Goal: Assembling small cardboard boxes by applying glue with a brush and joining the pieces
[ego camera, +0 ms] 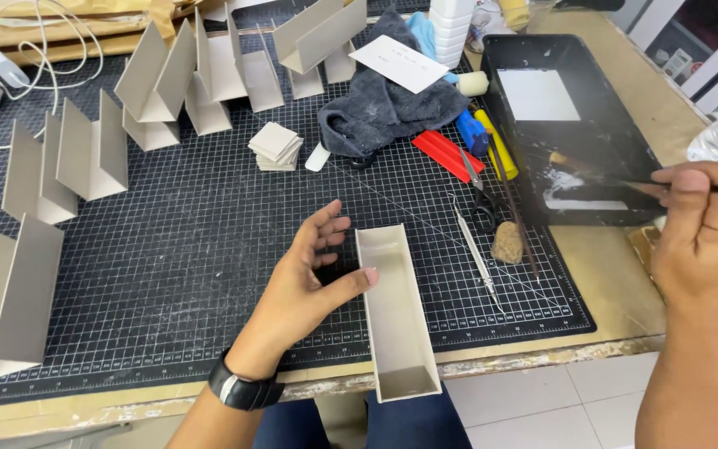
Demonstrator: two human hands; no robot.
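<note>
1. A long, narrow open-topped box of grey board (396, 312) is seen at the front edge of the cutting mat (209, 249), its near end overhanging the table edge. Its walls stand upright; the box looks formed, though whether glue is already laid inside cannot be told.
2. The left hand (305, 278) is held beside the box, fingers spread apart, the thumb tip touching the left wall near the far end. Nothing is gripped.
3. The right hand (704, 237) is closed on a thin brush (600, 176), whose tip is dipped in the black tray (579, 125) at the mat's right edge; white glue is smeared on the tray floor. Brush loading is judged to be in hand.
4. Folded board pieces (93, 154) are stood in rows along the mat's left and far edges, apparently waiting; a small stack of board squares (276, 146) lies mid-mat.
5. A dark cloth (384, 104), scissors (482, 195) and a red strip (446, 155) lie near the tray.
</note>
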